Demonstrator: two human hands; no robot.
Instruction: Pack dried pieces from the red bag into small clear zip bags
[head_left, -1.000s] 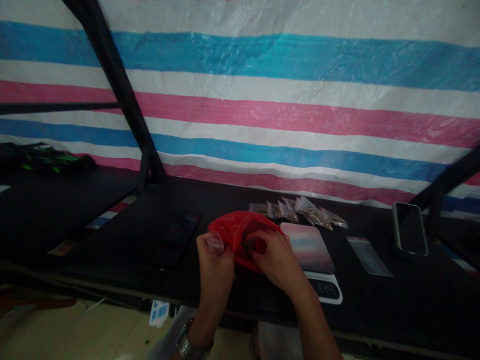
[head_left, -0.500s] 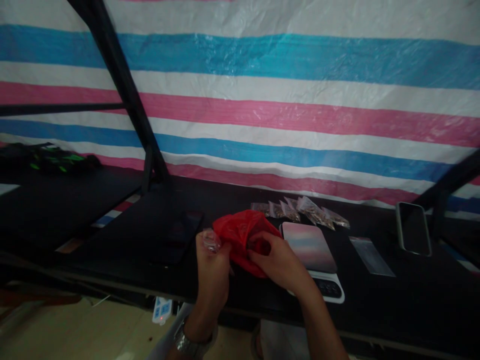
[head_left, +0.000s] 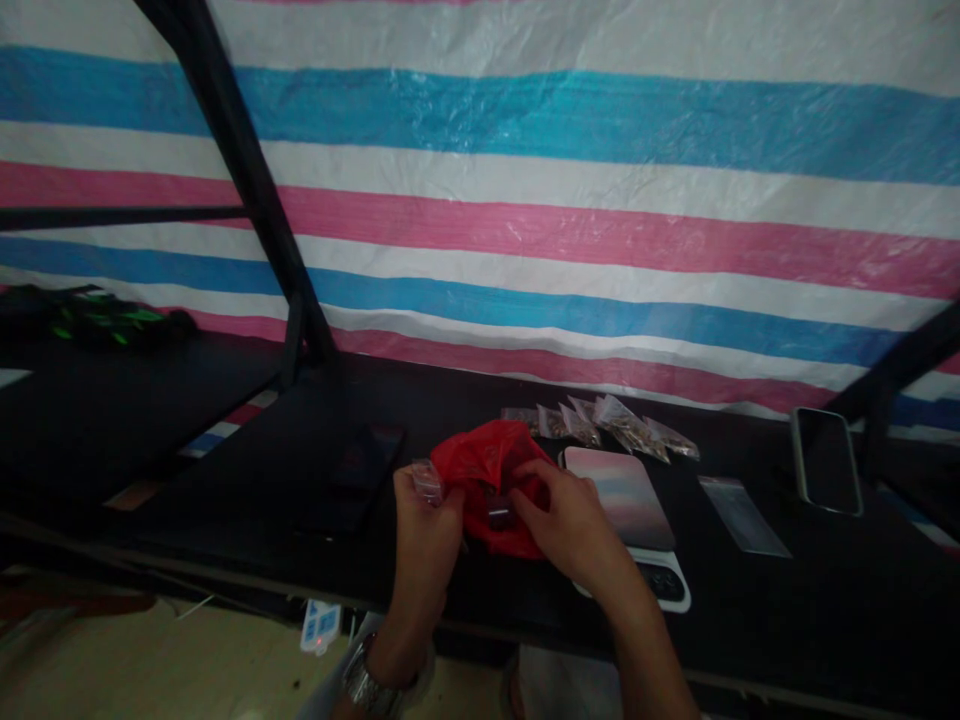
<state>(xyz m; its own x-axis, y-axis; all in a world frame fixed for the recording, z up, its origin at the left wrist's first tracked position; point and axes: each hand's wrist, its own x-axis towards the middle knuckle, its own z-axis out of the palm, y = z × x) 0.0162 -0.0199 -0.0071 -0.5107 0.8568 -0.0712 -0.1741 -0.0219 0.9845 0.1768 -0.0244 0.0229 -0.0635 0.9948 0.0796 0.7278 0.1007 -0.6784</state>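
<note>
A crumpled red plastic bag (head_left: pixel 480 450) lies on the black table between my hands, its mouth facing me. My left hand (head_left: pixel 427 530) is closed at the bag's left edge, and a small clear plastic bag (head_left: pixel 427 481) pokes out of its fist. At the right side of the mouth, my right hand (head_left: pixel 566 510) has thumb and forefinger closed on the red plastic; the fingertips are partly hidden in its folds. Inside the mouth a small dark, shiny thing (head_left: pixel 499 514) shows, too blurred to name. A kitchen scale (head_left: pixel 622 495) sits just beyond my right hand.
Several small filled zip bags (head_left: pixel 630 428) lie behind the scale. To the right are a flat clear bag (head_left: pixel 742 515) and a phone (head_left: pixel 826 460) near a black frame post. A dark flat object (head_left: pixel 367 460) lies left. A green-black toy car (head_left: pixel 112 318) stands far left.
My right hand has shifted slightly right and pulled the red bag's mouth wider. The small dark, shiny thing inside now shows more clearly. My left hand keeps its hold.
</note>
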